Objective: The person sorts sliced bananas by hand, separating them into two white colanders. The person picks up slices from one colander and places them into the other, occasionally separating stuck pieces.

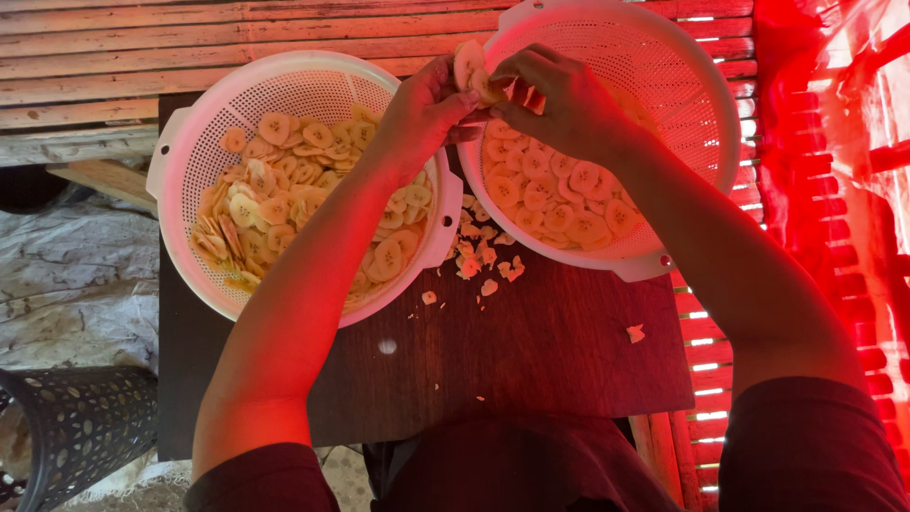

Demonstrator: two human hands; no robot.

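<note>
Both hands raised above the gap between two white colanders. Left hand point(422, 109) and right hand point(559, 100) pinched together on a small stack of pale slices point(471, 71), fingertips of both closed around it, slices just above and between the thumbs.

Risk, as a judgement: easy to let a slice slip from so crowded a pinch, dropping onto the dark board point(550, 351) below the wrists, where broken bits point(479, 261) already lie. Thin pieces likely to snap if squeezed or pried apart too hard.

Under the left forearm, the left colander point(190, 133), filled with slices. Under the right hand, the right colander point(706, 114), slices heaped at its near side.
</note>
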